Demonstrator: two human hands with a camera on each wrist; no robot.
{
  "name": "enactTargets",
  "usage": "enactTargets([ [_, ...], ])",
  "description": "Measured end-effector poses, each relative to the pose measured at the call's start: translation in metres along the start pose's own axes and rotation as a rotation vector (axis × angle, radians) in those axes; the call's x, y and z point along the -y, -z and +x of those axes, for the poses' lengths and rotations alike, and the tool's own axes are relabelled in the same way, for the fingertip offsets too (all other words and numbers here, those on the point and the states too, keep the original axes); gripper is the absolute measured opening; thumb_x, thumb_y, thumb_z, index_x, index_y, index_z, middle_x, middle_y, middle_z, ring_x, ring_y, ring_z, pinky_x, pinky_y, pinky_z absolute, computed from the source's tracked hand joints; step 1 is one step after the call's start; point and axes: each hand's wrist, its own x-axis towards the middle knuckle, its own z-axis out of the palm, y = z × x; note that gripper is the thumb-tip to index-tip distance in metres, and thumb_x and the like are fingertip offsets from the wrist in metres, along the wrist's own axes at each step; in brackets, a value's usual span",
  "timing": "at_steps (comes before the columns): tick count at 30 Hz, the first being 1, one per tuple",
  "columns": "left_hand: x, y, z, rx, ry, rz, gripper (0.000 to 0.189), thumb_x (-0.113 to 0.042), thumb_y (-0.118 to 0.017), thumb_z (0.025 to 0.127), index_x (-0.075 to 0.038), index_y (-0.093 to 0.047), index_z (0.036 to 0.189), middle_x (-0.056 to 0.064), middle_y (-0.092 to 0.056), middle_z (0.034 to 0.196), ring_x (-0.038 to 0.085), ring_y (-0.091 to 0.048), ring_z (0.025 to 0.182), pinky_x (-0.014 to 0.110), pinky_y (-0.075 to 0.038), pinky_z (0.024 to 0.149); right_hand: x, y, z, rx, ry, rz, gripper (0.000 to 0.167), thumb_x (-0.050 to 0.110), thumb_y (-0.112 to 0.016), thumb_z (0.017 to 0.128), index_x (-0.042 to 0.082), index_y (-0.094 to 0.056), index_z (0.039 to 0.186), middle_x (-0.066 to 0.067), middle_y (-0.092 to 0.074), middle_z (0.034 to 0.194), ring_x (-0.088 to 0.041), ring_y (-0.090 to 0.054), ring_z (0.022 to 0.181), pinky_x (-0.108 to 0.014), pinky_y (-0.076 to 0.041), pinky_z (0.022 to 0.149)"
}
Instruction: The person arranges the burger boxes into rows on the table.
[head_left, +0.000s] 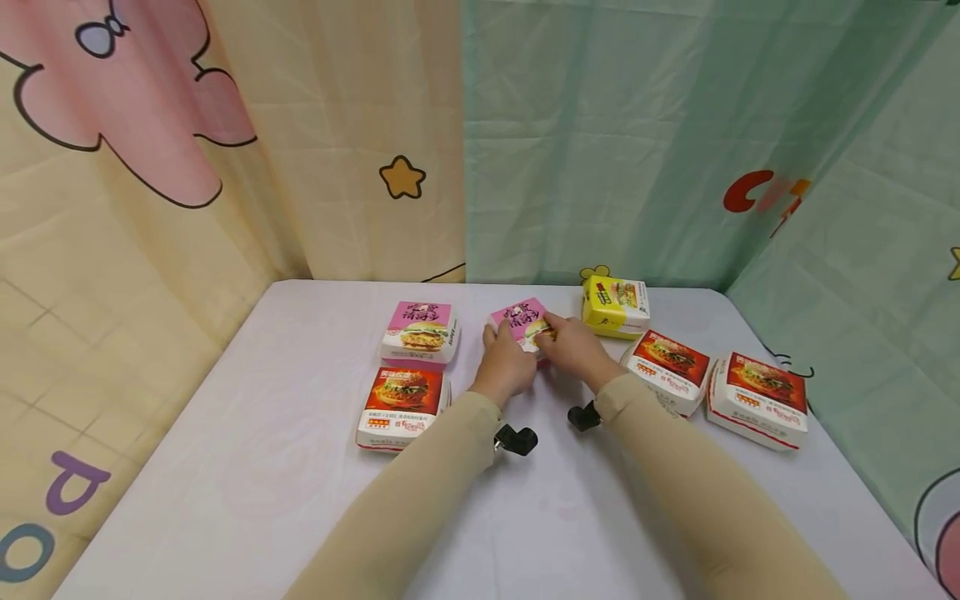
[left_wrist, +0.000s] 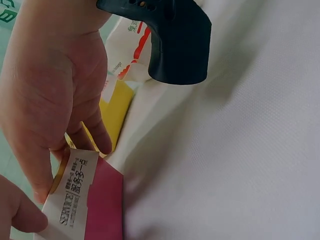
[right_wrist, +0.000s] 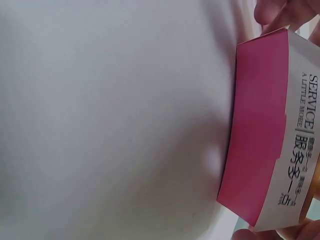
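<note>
Both hands hold a pink and white burger box (head_left: 517, 315) at the table's far middle. My left hand (head_left: 507, 364) grips its left end, and my right hand (head_left: 576, 348) grips the right end with a finger curled over the top. The left wrist view has the box's printed side (left_wrist: 75, 195) between the left thumb (left_wrist: 27, 215) and the right hand (left_wrist: 55, 95). Close to the cloth in the right wrist view is the box's pink lower side (right_wrist: 257, 130), with left fingers (right_wrist: 280, 12) at its upper end and right fingers (right_wrist: 255, 235) at its lower.
Left of the hands, another pink burger box (head_left: 420, 332) stands behind a red-topped one (head_left: 403, 407). A yellow burger box (head_left: 615, 306) is at the back right, with two red-topped boxes (head_left: 667, 371) nearer on that side. Patterned curtains (head_left: 585, 142) border the white table (head_left: 247, 467).
</note>
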Motion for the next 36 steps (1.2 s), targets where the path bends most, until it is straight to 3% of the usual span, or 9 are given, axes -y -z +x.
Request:
enactTargets([
  [5, 0.005, 0.0, 0.001, -0.008, 0.006, -0.029, 0.072, -0.023, -0.051, 0.104, -0.013, -0.02, 0.169, 0.016, -0.004, 0.177, 0.038, -0.05, 0.14, 0.051, -0.041, 0.121, 0.002, -0.002, -0.004, 0.038, -0.017, 0.023, 0.071, 0.044, -0.055, 0.108, 0.015, -0.029, 0.167, -0.021, -0.065, 0.13, -0.028, -0.057, 0.088, -0.036, -0.048, 0.079],
  [10, 0.011, -0.002, 0.004, -0.053, -0.016, -0.044, 0.067, -0.025, -0.046, 0.106, -0.012, -0.022, 0.168, 0.016, -0.008, 0.176, 0.042, -0.051, 0.141, 0.053, -0.041, 0.122, 0.004, -0.004, -0.008, 0.032, 0.007, -0.016, 0.073, 0.046, -0.057, 0.107, 0.013, -0.03, 0.167, -0.022, -0.059, 0.151, -0.031, -0.059, 0.099, -0.042, -0.049, 0.09],
  [16, 0.015, -0.002, 0.008, -0.102, -0.021, -0.101, 0.067, -0.016, -0.048, 0.103, -0.009, -0.025, 0.166, 0.018, -0.018, 0.174, 0.04, -0.051, 0.142, 0.052, -0.041, 0.122, 0.007, -0.004, -0.011, 0.015, 0.032, -0.043, 0.072, 0.044, -0.059, 0.106, 0.011, -0.033, 0.165, -0.022, -0.05, 0.159, -0.033, -0.058, 0.113, -0.052, -0.048, 0.111],
  [23, 0.017, 0.001, 0.009, -0.095, 0.002, -0.151, 0.066, -0.014, -0.046, 0.105, -0.008, -0.022, 0.166, 0.015, -0.023, 0.173, 0.032, -0.047, 0.144, 0.048, -0.038, 0.124, 0.008, -0.004, -0.011, 0.024, 0.03, -0.043, 0.072, 0.045, -0.06, 0.106, 0.013, -0.034, 0.165, -0.02, -0.05, 0.16, -0.034, -0.059, 0.117, -0.053, -0.047, 0.115],
  [28, 0.02, 0.001, 0.008, -0.081, -0.002, -0.168, 0.065, -0.019, -0.047, 0.108, -0.009, -0.021, 0.167, 0.014, -0.021, 0.174, 0.031, -0.04, 0.153, 0.049, -0.033, 0.127, 0.008, -0.003, -0.012, 0.027, 0.024, -0.04, 0.072, 0.045, -0.061, 0.105, 0.014, -0.035, 0.165, -0.02, -0.05, 0.16, -0.034, -0.059, 0.12, -0.054, -0.046, 0.116],
  [36, 0.021, 0.0, 0.008, -0.083, 0.021, -0.214, 0.064, -0.022, -0.048, 0.11, -0.01, -0.02, 0.167, 0.013, -0.023, 0.174, 0.032, -0.04, 0.153, 0.05, -0.035, 0.126, 0.007, -0.002, -0.013, 0.029, 0.03, -0.042, 0.074, 0.046, -0.063, 0.104, 0.014, -0.035, 0.165, -0.02, -0.05, 0.16, -0.035, -0.059, 0.125, -0.055, -0.044, 0.118],
])
